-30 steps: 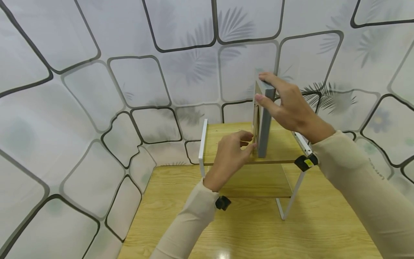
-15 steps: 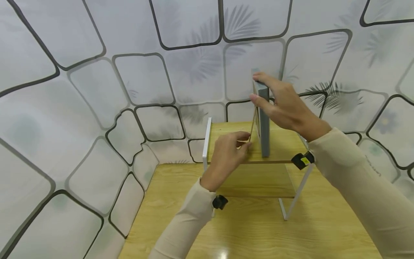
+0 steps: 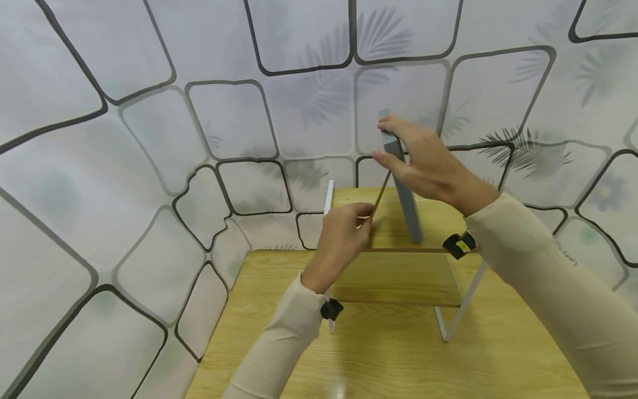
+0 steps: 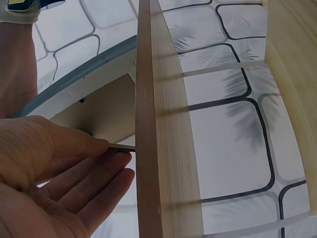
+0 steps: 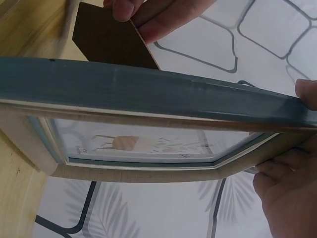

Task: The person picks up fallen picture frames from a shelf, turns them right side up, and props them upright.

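Observation:
A picture frame (image 3: 407,208) with a blue-grey edge stands tilted on the top board of a small two-tier shelf (image 3: 443,219). My right hand (image 3: 431,160) grips its upper end, thumb on one side and fingers on the other. My left hand (image 3: 343,241) pinches the lower part of the frame's brown back stand (image 3: 381,194), which is swung out from the back. In the right wrist view, the frame's glass front shows a print (image 5: 148,143), and the brown stand (image 5: 110,37) is behind it. The left wrist view shows the stand's thin edge (image 4: 121,147) between thumb and fingers.
White metal legs (image 3: 471,299) carry the shelf, whose lower board (image 3: 399,277) lies beneath the top one. It stands on a wood-grain table (image 3: 399,354). Patterned wall covering (image 3: 309,122) rises behind and to the left.
The stand has swung away from the frame's back as my left hand pulled it leftward. My right hand has tipped the frame's top to the left. The head view has shifted slightly.

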The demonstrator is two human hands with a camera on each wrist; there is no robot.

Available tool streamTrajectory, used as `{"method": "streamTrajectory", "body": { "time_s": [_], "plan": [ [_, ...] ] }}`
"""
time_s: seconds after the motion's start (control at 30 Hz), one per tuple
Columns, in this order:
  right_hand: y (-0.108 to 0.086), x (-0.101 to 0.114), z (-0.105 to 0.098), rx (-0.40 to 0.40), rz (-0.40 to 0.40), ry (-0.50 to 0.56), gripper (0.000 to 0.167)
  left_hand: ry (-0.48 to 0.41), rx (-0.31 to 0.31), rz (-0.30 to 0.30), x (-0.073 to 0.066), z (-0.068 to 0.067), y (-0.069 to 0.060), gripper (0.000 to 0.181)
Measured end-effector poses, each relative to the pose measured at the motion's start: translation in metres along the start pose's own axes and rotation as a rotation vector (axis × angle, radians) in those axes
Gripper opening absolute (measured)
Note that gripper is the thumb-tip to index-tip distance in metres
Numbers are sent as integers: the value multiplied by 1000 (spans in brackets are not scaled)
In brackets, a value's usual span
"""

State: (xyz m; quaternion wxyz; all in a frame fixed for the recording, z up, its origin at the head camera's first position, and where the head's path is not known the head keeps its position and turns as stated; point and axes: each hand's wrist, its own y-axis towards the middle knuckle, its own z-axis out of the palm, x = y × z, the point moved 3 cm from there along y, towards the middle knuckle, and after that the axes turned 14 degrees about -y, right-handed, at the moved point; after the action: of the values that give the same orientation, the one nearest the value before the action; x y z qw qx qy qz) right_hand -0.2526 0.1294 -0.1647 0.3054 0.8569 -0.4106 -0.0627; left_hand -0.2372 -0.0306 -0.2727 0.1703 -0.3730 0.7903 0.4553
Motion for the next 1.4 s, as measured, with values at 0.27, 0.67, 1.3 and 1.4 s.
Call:
{"method": "streamTrajectory", "body": {
  "time_s": [0.27, 0.67, 1.3, 1.4],
  "plan": [
    [5, 3, 5, 13, -18, -26, 57, -2, -3, -48, 5, -4, 0, 17],
    [7, 7, 10, 46, -30, -27, 58, 18, -6, -78, 7, -5, -1, 16],
    [18, 1, 2, 58, 0, 70, 55, 121, -118, 28, -7, -16, -2, 20],
    [21, -4, -3, 41, 28, 112, 55, 90, -160, 74, -16, -16, -2, 21]
  ]
}}
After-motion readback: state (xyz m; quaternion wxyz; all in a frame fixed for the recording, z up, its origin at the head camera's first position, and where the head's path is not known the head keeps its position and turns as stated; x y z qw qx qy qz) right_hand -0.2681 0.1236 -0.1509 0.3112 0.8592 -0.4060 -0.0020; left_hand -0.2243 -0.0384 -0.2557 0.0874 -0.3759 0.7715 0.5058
